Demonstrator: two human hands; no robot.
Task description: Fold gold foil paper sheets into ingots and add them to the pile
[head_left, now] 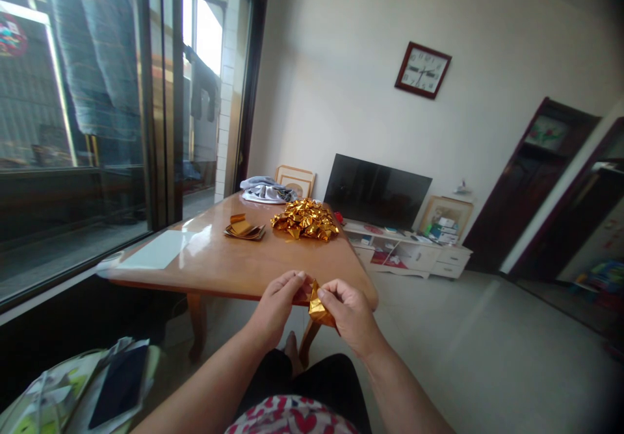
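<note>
A folded piece of gold foil paper (319, 312) is held just off the near edge of the table, above my lap. My right hand (348, 310) pinches it between thumb and fingers from the right. From the other side my left hand (283, 299) has its fingers closed at the foil's upper left edge; its fingertips are partly hidden. Farther back on the table lies a heap of folded gold foil pieces (306, 219). Left of the heap sits a small stack of flat gold paper sheets (244, 227).
The wooden table (273, 265) also bears a pale sheet (153, 250) and folded cloth (268, 190). At lower left, a phone-like dark device (119, 385) rests on a cluttered seat. Beyond are a television (377, 190), a low white cabinet (414, 255) and glass windows (97, 96).
</note>
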